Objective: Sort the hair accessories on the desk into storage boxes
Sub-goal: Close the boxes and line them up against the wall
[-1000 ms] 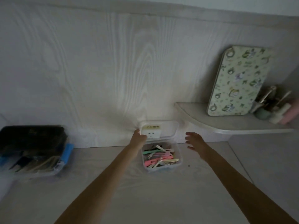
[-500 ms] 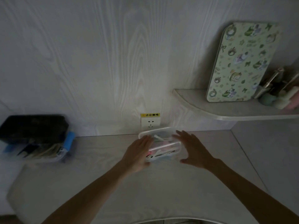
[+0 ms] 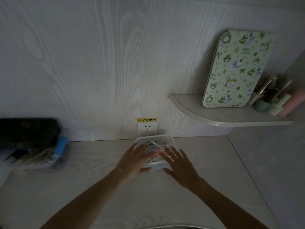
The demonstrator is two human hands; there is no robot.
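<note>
At the back of the counter, just below the wall socket, both hands lie on a small clear box. The left hand has its fingers straight and spread flat over the box's left side, thumb low by the near left corner. The right hand mirrors it, its fingers stretched out over the right side, thumb against the near edge; neither hand curls round anything, and whether they press on a lid or only rest there cannot be told. Between the two hands the box's contents show through: pastel hair clips, pink, green and white, mostly lying with their long axes roughly left to right, one white clip slanting up toward the back left. The box itself is nearly square, its far rim close to the wall, its sides running straight away from the person. Well apart to the left, at the counter's edge, sits a bigger clear box with a blue latch and something black on top; its contents are too dim to name. Up on the right, a corner shelf carries a green patterned tin leaning upright against the wall, with small bottles crowded beside it.
</note>
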